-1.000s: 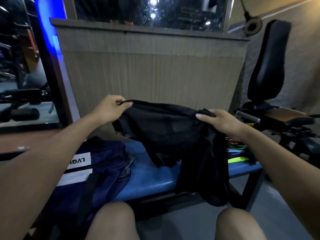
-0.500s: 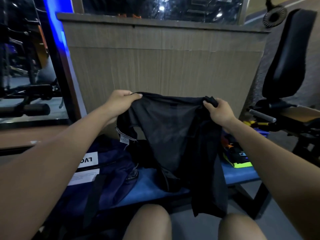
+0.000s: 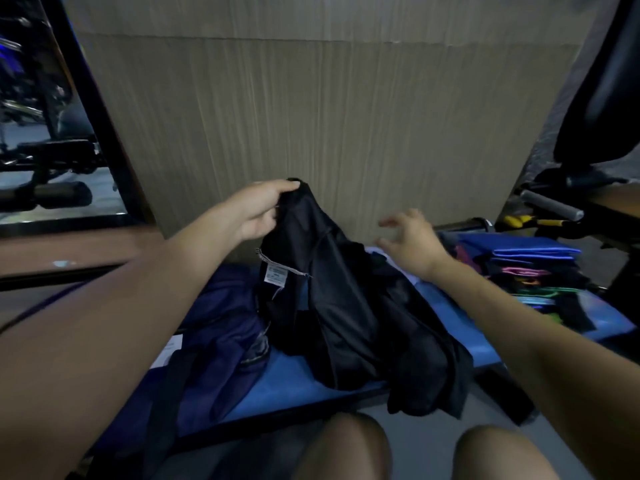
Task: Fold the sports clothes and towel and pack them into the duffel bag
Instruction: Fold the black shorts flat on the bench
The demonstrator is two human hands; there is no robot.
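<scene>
1. Right hand [image 3: 410,242] now off the thin black sports garment [image 3: 346,317], fingers spread, empty.
2. Left hand [image 3: 258,211] alone pinching its top corner; rest slumped on blue padded tabletop [image 3: 287,382], beside navy fabric duffel bag [image 3: 214,341].
3. Likely regrasping for folding.

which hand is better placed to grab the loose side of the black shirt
Right hand: it hovers open and empty beside the black shirt, while the left hand pinches the top edge.

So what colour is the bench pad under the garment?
Blue; the bench pad shows best in the head view, below the black garment.
</scene>
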